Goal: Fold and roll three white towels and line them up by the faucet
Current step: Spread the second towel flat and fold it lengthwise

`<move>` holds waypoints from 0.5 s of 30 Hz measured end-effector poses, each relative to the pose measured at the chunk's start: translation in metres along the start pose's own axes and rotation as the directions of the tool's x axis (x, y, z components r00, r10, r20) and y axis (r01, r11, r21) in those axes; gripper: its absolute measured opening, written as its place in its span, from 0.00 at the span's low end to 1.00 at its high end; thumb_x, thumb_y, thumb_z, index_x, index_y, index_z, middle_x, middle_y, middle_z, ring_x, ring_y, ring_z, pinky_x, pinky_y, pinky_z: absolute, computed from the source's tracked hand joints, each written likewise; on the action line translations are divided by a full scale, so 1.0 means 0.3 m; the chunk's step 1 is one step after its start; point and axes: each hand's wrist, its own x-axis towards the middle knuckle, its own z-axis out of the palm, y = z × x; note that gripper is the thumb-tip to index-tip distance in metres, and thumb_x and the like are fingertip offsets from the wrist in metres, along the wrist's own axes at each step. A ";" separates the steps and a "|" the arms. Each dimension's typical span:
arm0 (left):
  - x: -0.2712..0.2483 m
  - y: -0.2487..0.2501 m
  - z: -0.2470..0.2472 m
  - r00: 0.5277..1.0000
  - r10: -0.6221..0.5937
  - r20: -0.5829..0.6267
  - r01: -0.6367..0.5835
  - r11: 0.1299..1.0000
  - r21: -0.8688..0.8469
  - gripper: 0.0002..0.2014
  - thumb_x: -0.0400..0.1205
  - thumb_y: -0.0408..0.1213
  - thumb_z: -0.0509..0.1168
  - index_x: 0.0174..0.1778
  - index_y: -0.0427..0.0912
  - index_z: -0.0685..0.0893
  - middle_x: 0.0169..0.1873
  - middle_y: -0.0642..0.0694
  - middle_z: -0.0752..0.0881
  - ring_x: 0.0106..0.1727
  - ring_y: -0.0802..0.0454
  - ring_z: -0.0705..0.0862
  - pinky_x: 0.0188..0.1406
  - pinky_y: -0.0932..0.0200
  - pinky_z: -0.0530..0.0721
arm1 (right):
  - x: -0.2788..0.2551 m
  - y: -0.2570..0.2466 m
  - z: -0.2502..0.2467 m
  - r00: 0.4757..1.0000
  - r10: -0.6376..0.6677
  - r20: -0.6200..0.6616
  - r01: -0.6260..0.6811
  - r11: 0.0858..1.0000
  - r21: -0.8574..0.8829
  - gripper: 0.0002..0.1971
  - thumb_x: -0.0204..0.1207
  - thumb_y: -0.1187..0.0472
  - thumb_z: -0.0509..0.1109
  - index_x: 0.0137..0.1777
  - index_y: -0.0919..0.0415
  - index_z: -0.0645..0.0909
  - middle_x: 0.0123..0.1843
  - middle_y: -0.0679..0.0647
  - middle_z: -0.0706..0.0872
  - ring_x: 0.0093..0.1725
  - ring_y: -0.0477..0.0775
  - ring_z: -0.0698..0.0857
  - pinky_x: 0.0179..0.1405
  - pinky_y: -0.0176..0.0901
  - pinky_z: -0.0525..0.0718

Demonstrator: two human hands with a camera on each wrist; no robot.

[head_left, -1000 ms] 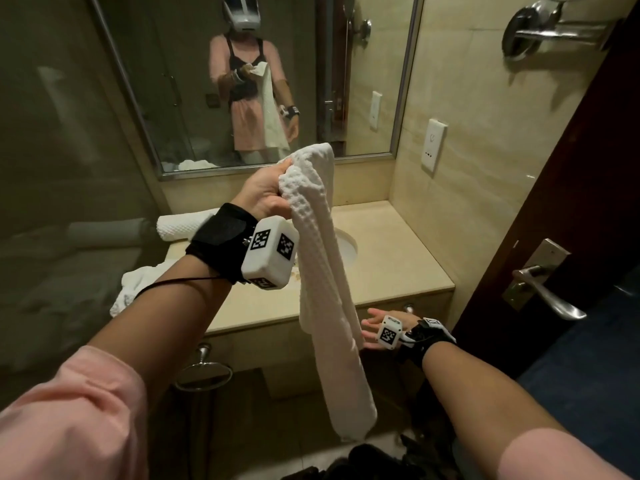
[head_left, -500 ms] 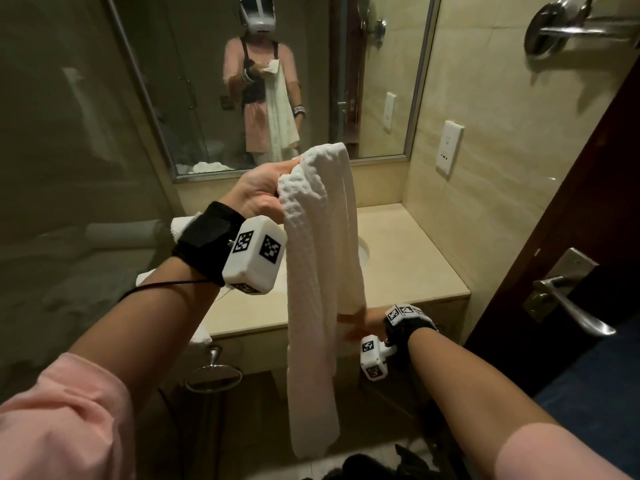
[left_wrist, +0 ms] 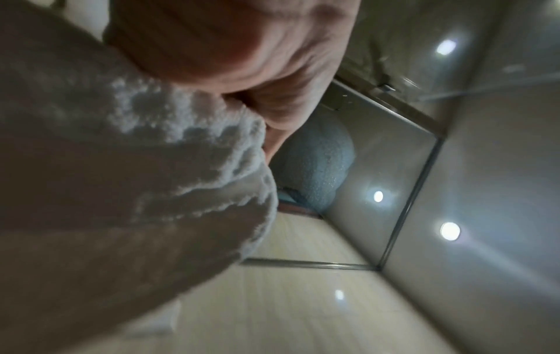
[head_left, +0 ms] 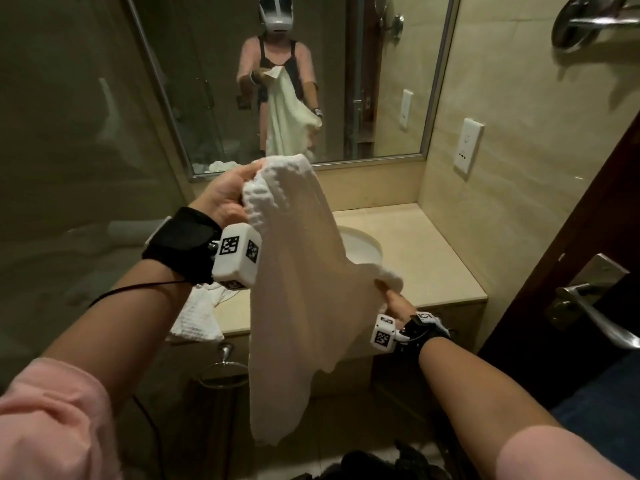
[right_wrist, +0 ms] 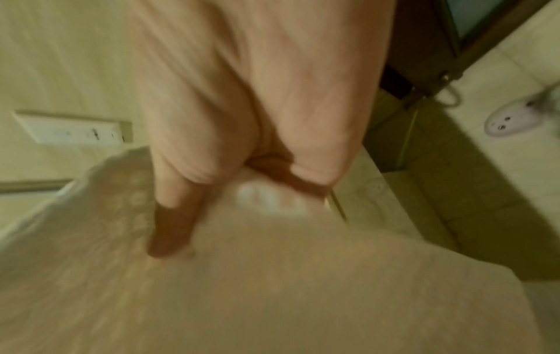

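Observation:
A white waffle towel (head_left: 298,289) hangs in the air in front of the vanity, spread between my two hands. My left hand (head_left: 228,194) grips its top corner, held high by the mirror; the left wrist view shows the bunched towel (left_wrist: 169,153) against my palm. My right hand (head_left: 393,299) pinches a lower edge of the towel out to the right, over the counter's front edge; the right wrist view shows my fingers (right_wrist: 175,210) curled on the cloth. A second white towel (head_left: 195,317) lies crumpled on the counter's left end. The faucet is hidden.
The beige counter (head_left: 433,258) holds a white sink (head_left: 363,251), partly hidden by the towel. A mirror (head_left: 277,81) stands behind it. A dark door with a metal handle (head_left: 588,306) is close on the right. A towel ring (head_left: 223,370) hangs below the counter.
My right hand has taken hold of the towel's lower edge and pulled it out to the right, so the towel has spread from a hanging strip into a wide sheet.

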 end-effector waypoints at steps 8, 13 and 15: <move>0.099 -0.099 -0.179 0.948 0.073 -0.309 -0.079 0.997 -0.007 0.21 0.84 0.54 0.59 0.58 0.40 0.85 0.48 0.37 0.91 0.51 0.42 0.88 0.61 0.41 0.80 | -0.042 -0.164 -0.166 0.855 -0.415 -0.311 0.427 0.904 -0.032 0.26 0.62 0.49 0.84 0.56 0.61 0.82 0.44 0.56 0.92 0.41 0.53 0.91 0.42 0.53 0.91; 0.185 -0.187 -0.167 0.952 0.051 -0.300 -0.068 0.997 -0.045 0.20 0.86 0.52 0.56 0.58 0.39 0.82 0.45 0.38 0.91 0.50 0.44 0.86 0.55 0.44 0.81 | -0.120 -0.312 -0.231 0.571 -0.666 -0.481 0.563 0.744 -0.361 0.16 0.69 0.55 0.80 0.53 0.60 0.83 0.49 0.56 0.89 0.48 0.55 0.87 0.51 0.50 0.85; 0.221 -0.209 -0.149 0.949 0.092 -0.302 -0.105 0.994 -0.028 0.20 0.86 0.51 0.56 0.58 0.38 0.82 0.49 0.41 0.90 0.50 0.46 0.86 0.50 0.47 0.83 | -0.146 -0.376 -0.246 0.477 -0.731 -0.488 0.561 0.680 -0.471 0.14 0.69 0.54 0.79 0.48 0.62 0.83 0.43 0.54 0.87 0.41 0.52 0.82 0.44 0.45 0.81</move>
